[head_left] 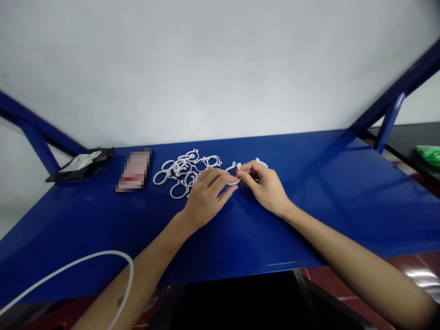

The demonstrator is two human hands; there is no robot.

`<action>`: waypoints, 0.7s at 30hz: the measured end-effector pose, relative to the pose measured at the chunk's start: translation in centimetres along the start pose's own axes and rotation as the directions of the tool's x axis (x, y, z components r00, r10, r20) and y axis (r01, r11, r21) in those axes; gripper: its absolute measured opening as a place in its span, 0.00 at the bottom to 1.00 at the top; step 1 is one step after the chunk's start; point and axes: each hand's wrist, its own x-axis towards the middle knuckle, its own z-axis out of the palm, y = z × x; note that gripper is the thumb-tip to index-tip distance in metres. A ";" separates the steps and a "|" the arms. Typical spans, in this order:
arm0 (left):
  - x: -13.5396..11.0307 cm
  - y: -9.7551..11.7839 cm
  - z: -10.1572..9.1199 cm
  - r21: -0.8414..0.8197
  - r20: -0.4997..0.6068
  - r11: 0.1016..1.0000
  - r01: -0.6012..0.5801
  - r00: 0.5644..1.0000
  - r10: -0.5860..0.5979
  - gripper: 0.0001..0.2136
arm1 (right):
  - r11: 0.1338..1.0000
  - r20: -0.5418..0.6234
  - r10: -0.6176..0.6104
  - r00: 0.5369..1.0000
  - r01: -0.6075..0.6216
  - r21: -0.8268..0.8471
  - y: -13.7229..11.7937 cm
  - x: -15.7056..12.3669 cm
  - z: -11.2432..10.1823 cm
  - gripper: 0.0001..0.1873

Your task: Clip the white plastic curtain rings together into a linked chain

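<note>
On the blue shelf (pixel 309 183) lies a heap of several white plastic rings (pixel 182 172). My left hand (pixel 206 197) and my right hand (pixel 264 185) meet just right of the heap. Both pinch one white ring (pixel 234 175) between their fingertips, the left on its near side, the right on its clasp end. Another white ring (pixel 261 162) lies just behind my right hand, partly hidden by it.
A blurred pinkish flat packet (pixel 134 171) lies left of the heap, and a black bag with a white label (pixel 80 163) sits at the shelf's far left. Blue frame struts (pixel 392 114) rise on both sides. A white tube (pixel 85 261) curves across the lower left. A green item (pixel 429 155) lies far right.
</note>
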 end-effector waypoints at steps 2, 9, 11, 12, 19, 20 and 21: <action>0.3 0.1 -0.3 -0.023 -0.071 0.998 0.063 0.995 -0.064 0.04 | 1.000 -0.009 -0.006 1.000 0.006 -0.001 -0.1 0.1 -0.1 0.11; 1.0 -0.5 -1.1 -0.313 0.136 0.802 0.508 0.860 -0.492 0.06 | 1.000 -0.027 -0.015 1.000 0.014 -0.024 -0.2 0.1 -0.2 0.11; 0.9 -0.8 -1.2 -0.379 0.251 0.720 0.582 0.813 -0.525 0.09 | 1.000 -0.035 -0.014 0.999 0.014 -0.014 -0.2 0.1 -0.2 0.12; 0.8 -0.9 -1.2 -0.406 0.295 0.687 0.602 0.798 -0.525 0.10 | 1.000 -0.040 -0.011 0.999 0.011 -0.006 -0.3 0.1 -0.2 0.12; 0.5 -0.8 -0.8 -0.484 0.334 0.585 0.650 0.756 -0.563 0.07 | 0.998 0.009 -0.005 1.000 0.005 0.067 0.1 0.0 -0.2 0.14; 0.5 -0.7 -0.8 -0.486 0.327 0.579 0.655 0.750 -0.575 0.07 | 0.998 0.026 -0.009 1.000 0.007 0.067 0.1 0.0 -0.2 0.14; 0.5 -0.6 -0.7 -0.484 0.318 0.576 0.658 0.746 -0.585 0.06 | 0.998 0.043 -0.011 0.999 0.008 0.065 0.2 0.0 -0.2 0.13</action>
